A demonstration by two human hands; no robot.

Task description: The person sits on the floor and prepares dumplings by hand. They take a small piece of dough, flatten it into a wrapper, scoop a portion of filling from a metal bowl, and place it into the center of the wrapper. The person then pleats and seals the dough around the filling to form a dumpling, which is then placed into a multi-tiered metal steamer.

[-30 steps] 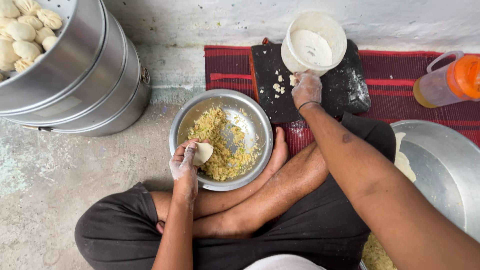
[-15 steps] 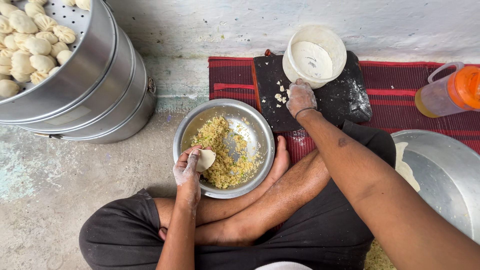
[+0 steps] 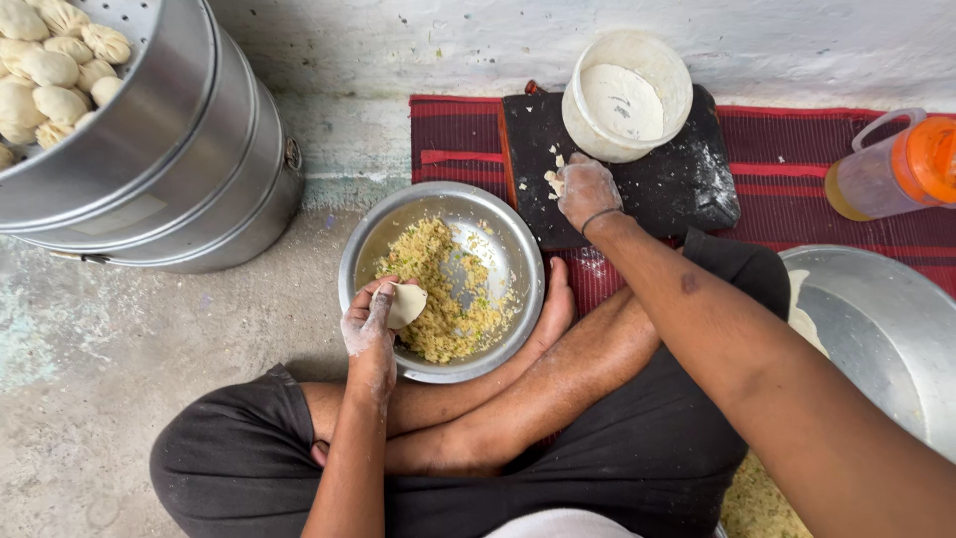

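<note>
Left hand (image 3: 370, 334) cupped a thin, floury dough wrapper (image 3: 404, 304), fingers curled loosely round it, over the near-left rim of the steel bowl (image 3: 518, 261) of crumbly yellow filling (image 3: 443, 294); wrapper looked unfilled and unpleated. Right hand (image 3: 586, 189), flour-dusted, fingers bent down onto dough bits (image 3: 551, 177) at the black board's (image 3: 687, 179) left edge, beside the white flour tub (image 3: 627, 95). Perforated steamer tier (image 3: 149, 110) already held many smooth pleated dumplings (image 3: 50, 50), so the batch looked well underway.

By the left hand (image 3: 370, 334), yellow filling (image 3: 443, 294) in a shiny silver bowl (image 3: 518, 249). By the right hand (image 3: 588, 189), a black board (image 3: 687, 179) on a red striped mat (image 3: 453, 139).
</note>
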